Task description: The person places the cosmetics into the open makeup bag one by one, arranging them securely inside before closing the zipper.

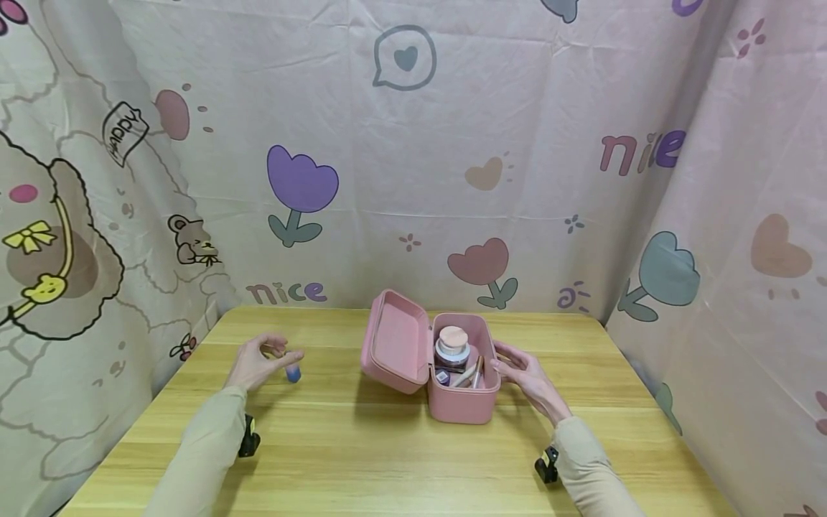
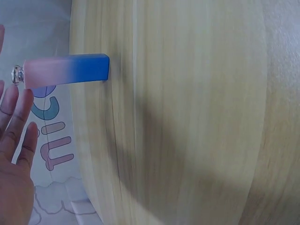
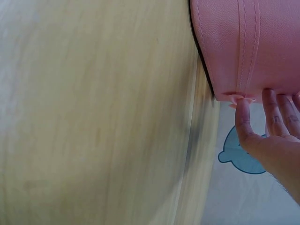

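Observation:
A small square-sided tube [image 2: 65, 70], pink fading to blue with a clear faceted knob on top, stands upright on the table at the left. My left hand [image 1: 258, 362] is beside its upper end, fingers loosely extended. To the right of it, a pink cosmetic case [image 1: 461, 402] stands with its lid [image 1: 402, 337] swung over to the left. My right hand [image 1: 526, 377] touches the case's right side; in the right wrist view its fingertips [image 3: 243, 105] meet the case near the clasp.
Inside the case are a round jar [image 1: 452, 352] with a pale pink top, a purple-capped item [image 1: 442, 377] and slim tubes [image 1: 477, 373]. The wooden table [image 1: 362, 459] meets a patterned curtain [image 1: 388, 179] at its back and sides.

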The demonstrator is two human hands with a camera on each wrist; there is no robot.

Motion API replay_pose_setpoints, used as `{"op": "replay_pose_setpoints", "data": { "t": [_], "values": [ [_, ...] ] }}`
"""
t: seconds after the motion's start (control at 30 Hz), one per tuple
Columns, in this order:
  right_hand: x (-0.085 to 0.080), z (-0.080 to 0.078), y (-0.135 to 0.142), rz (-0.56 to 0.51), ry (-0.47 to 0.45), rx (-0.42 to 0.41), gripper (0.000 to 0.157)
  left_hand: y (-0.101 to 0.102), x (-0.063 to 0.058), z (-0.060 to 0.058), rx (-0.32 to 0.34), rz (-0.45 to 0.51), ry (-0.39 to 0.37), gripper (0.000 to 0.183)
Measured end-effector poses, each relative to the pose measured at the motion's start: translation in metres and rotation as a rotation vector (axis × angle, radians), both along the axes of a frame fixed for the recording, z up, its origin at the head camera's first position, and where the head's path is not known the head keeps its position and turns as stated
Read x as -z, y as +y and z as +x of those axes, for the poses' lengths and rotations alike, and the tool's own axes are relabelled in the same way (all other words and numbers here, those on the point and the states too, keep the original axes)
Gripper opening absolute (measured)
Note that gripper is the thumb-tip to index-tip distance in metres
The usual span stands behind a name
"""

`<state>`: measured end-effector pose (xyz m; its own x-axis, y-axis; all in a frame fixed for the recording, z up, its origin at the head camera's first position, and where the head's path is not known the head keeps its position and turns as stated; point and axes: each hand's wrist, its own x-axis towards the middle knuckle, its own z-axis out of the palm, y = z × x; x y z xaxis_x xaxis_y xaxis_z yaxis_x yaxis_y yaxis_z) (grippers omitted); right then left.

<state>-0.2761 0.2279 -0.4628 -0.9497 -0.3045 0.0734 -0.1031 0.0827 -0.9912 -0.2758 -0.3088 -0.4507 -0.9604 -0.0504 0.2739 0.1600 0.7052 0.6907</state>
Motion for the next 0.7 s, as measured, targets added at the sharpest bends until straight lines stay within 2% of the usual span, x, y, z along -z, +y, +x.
{"op": "replay_pose_setpoints", "data": {
  "t": [0.37,0.7],
  "values": [
    [-0.0003,0.0013,-0.0002,0.013,0.005,0.0,0.065,-0.0015,0.0011,0.0034,-0.014,-0.018,0.011,0.04],
    [-0.0001,0.0011,-0.0003,0.008,0.005,0.0,0.065,-0.0042,0.0049,0.0015,-0.002,-0.038,0.037,0.033]
  ]
}}
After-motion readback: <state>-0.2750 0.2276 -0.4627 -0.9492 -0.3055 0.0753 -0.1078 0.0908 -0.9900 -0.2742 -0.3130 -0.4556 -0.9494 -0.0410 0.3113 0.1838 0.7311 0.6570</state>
